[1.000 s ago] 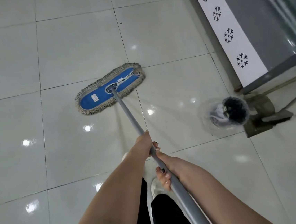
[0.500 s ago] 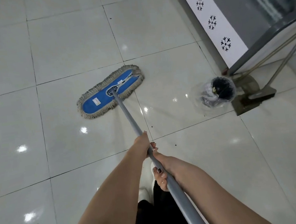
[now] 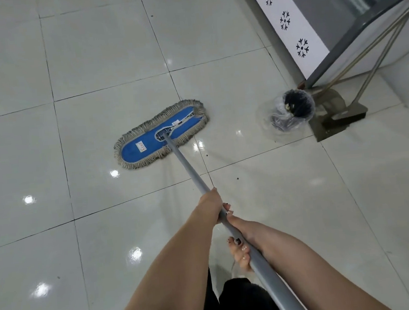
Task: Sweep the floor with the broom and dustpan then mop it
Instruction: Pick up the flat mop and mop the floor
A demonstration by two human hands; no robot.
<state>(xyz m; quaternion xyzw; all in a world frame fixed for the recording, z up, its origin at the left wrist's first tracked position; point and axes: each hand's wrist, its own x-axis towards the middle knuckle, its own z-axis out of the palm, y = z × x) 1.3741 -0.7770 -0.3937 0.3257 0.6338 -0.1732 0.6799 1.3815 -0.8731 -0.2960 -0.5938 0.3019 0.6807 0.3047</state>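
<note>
A flat blue mop head (image 3: pixel 161 135) with a grey fringe lies on the glossy white tiled floor (image 3: pixel 90 66). Its grey pole (image 3: pixel 188 171) runs down toward me. My left hand (image 3: pixel 213 205) grips the pole higher up, fingers wrapped round it. Just below, my right hand (image 3: pixel 243 241) grips the same pole, its fingertips showing on the left side. At the right, a grey dustpan (image 3: pixel 329 115) and a broom (image 3: pixel 351 110) lean against the counter, their long handles slanting up to the right.
A small black bin in a clear plastic bag (image 3: pixel 291 111) stands beside the dustpan. A counter with a white snowflake-patterned panel (image 3: pixel 288 21) and a glass edge fills the upper right. Dark specks (image 3: pixel 237 178) lie on the tiles near the mop. My dark trousers (image 3: pixel 237 301) show below.
The mop head has slid to the right and a little nearer the bin across the tiles. Both hands keep their grip on the pole.
</note>
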